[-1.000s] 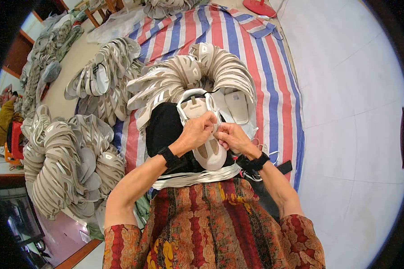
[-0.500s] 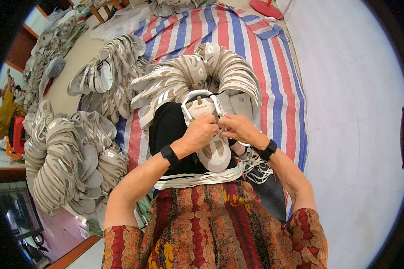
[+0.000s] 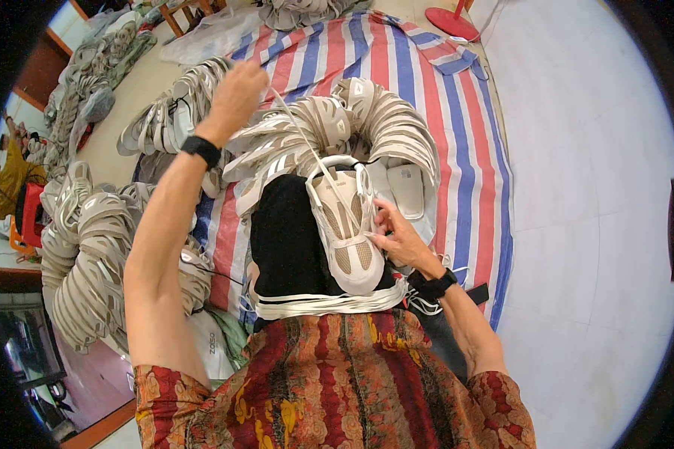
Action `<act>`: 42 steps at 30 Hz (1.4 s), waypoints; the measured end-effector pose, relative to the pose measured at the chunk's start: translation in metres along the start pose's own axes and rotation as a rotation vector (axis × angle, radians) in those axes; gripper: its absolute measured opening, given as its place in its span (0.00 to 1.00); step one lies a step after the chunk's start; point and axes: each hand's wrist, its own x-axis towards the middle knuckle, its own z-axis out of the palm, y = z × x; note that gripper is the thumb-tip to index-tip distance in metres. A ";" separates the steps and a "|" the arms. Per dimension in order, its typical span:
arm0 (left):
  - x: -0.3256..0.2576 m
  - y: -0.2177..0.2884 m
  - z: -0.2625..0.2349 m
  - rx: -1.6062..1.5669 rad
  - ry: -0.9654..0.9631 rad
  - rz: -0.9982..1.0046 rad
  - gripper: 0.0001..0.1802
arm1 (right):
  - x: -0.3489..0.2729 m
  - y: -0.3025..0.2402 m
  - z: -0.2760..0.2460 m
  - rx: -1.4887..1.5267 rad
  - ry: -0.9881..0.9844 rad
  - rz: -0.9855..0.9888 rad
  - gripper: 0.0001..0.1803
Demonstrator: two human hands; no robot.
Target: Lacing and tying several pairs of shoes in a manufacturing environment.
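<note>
The shoe (image 3: 360,271) rests on the black cloth (image 3: 281,247) over the lap, at the middle of the view; its long axis runs nearly straight away from the person, toe toward the body and slightly to the right, heel opening at the far end; it lies below and to the right of the left hand (image 3: 238,93), and directly left of the right hand (image 3: 401,236), which is by far the nearer of the 2.

The lace (image 3: 299,131) joins shoe and left hand; it rises from the throat, passes over the heel opening and slants up and to the left in a nearly straight line, so it leans well left of the shoe's axis; the left fingers are together, clamped on its far end, well apart from the shoe and beyond its heel.

The right fingers touch the shoe's right edge beside the throat, thumb nearer the toe and index nearer the heel; whether they pinch that edge or merely rest on it, I cannot tell.

White laces (image 3: 329,301) lie across the lap just below the toe; past the heel, a curved row of uppers (image 3: 397,131) sits on the striped sheet (image 3: 464,172); each wrist wears 1 black band (image 3: 201,150).
</note>
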 end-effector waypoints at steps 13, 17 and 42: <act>-0.043 0.217 -0.037 -1.284 -1.023 -0.802 0.15 | -0.051 -0.127 0.037 -0.109 -0.586 -0.201 0.10; -0.048 0.232 -0.026 -1.259 -0.827 -0.703 0.10 | -0.049 -0.142 0.119 -0.049 -0.707 -0.496 0.12; -0.156 0.198 -0.171 -1.997 -0.552 -0.937 0.12 | -0.007 -0.137 0.049 -0.392 -0.101 -0.502 0.06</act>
